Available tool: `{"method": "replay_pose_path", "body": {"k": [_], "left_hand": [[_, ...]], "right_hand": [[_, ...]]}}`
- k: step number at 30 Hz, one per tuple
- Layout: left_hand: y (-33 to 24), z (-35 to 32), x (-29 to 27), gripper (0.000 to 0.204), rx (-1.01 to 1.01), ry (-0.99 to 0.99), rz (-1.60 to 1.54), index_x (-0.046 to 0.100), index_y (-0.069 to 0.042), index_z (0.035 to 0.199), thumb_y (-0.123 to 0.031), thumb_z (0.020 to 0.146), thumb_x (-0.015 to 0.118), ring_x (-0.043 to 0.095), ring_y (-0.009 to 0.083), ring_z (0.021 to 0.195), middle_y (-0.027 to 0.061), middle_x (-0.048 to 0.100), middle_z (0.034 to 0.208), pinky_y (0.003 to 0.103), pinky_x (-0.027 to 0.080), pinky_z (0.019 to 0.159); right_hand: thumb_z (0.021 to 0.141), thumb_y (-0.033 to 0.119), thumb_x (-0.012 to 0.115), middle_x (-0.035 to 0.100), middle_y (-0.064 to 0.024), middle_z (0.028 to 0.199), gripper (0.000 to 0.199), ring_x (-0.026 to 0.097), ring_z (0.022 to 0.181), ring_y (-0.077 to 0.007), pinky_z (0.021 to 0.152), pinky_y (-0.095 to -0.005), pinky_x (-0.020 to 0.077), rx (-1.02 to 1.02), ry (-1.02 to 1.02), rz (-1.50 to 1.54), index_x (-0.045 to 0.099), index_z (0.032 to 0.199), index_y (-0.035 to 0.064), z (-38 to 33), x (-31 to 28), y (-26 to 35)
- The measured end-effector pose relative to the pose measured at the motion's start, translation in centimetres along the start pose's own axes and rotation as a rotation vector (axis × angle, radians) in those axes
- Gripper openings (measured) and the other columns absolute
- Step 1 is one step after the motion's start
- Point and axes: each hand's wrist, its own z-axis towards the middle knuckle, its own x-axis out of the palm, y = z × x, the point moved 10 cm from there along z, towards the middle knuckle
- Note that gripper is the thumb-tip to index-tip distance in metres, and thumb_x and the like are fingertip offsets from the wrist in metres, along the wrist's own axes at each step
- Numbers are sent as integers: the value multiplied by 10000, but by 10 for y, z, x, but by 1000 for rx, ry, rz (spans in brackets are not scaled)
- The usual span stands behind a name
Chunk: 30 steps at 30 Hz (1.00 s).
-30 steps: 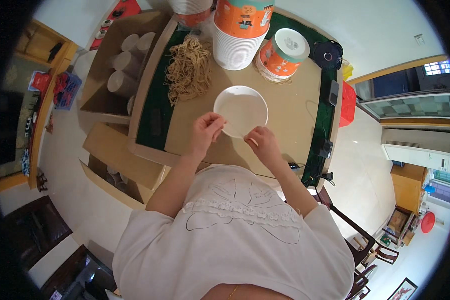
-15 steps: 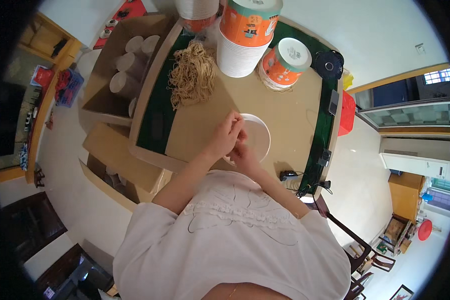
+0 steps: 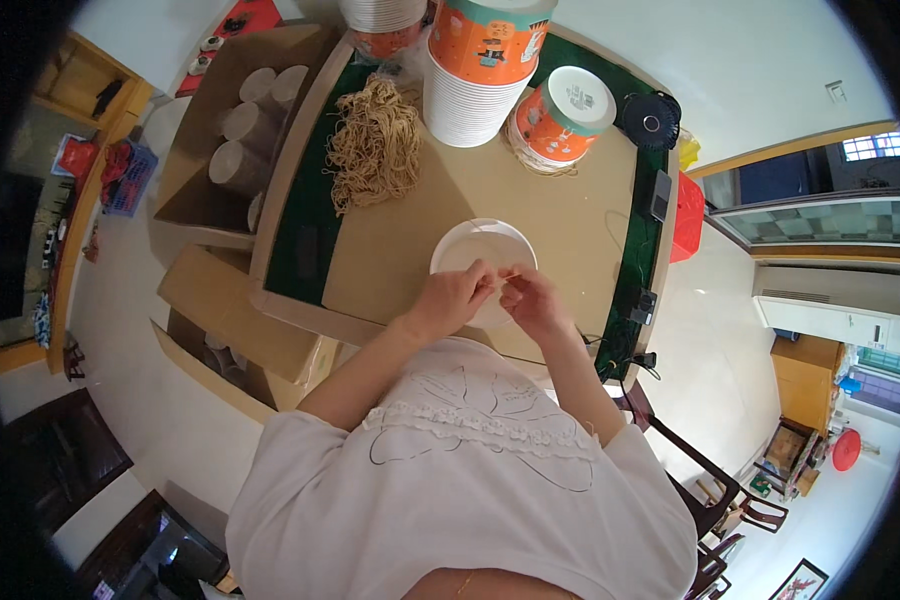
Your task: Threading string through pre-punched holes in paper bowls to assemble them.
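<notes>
Just in front of me a white round paper tub (image 3: 483,232) stands with its mouth up, and both hands are over its near rim. My left hand (image 3: 454,300) is closed in a pinch, thumb against the fingers. Close beside it my right hand (image 3: 536,303) has its fingertips pressed together. A short bit of thin tan cord (image 3: 508,277) seems to run between the fingertips; most of it is hidden. Farther off, at the left of the table, lies a tangled heap of tan cords (image 3: 373,145).
At the back rise a tall stack of paper tubs (image 3: 467,100) and a shorter orange tub (image 3: 560,120) over a ring of cords. A black fan-like object (image 3: 652,121), a phone (image 3: 660,195) and cables line the right edge. Cardboard boxes (image 3: 185,180) holding tubs stand left.
My hands have drawn apart from their overlapped grip, the right one shifting right and the left one lower. More of the white tub shows now. The view has shifted slightly.
</notes>
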Motion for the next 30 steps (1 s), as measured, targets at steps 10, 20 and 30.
{"method": "replay_pose_path", "body": {"k": [10,20,30], "left_hand": [[35,-32,15,166,340,130,298,656,-134,945,-155,816,554,615,283,691,109,616,735,382,489,603],[43,-39,-3,101,415,167,592,629,-173,823,-172,754,555,600,213,783,24,573,709,344,500,592],[-10,-46,-16,116,531,115,295,646,-119,798,-214,765,588,548,253,872,69,598,828,383,456,768]], "right_hand": [[921,184,512,541,4,725,106,419,557,-82,543,-218,358,-316,-82,367,555,893,91,-26,-98,74],[921,160,508,515,15,677,93,465,586,-92,551,-201,366,-294,227,391,570,889,97,-27,-115,76],[825,84,615,552,-54,607,69,469,535,-92,507,-247,396,-436,-150,-1377,605,856,23,-30,-37,34]]}}
